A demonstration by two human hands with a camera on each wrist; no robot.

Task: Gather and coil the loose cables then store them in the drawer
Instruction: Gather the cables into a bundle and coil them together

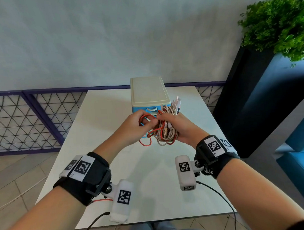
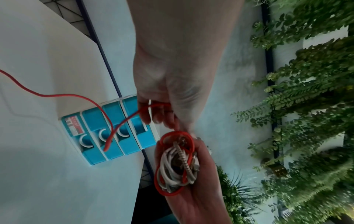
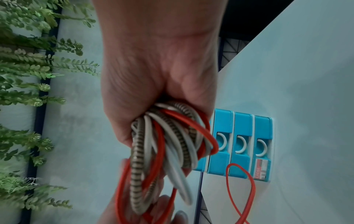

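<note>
Cable bundle (image 1: 166, 130) gripped in right hand (image 1: 182, 129); left hand (image 1: 136, 128) pinches red cable (image 1: 145, 117).

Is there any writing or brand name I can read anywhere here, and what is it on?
"Licol": red and white sticker on the bottom drawer of the small blue plastic drawer unit.
The sticker's smaller print: too blurred to read.
Black-and-white square code tags on the black wrist straps: patterns, not words.

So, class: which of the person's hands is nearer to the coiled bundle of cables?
Right. The right hand grips the coiled bundle itself; the left hand is beside it, pinching the red cable that leads into it.
</note>
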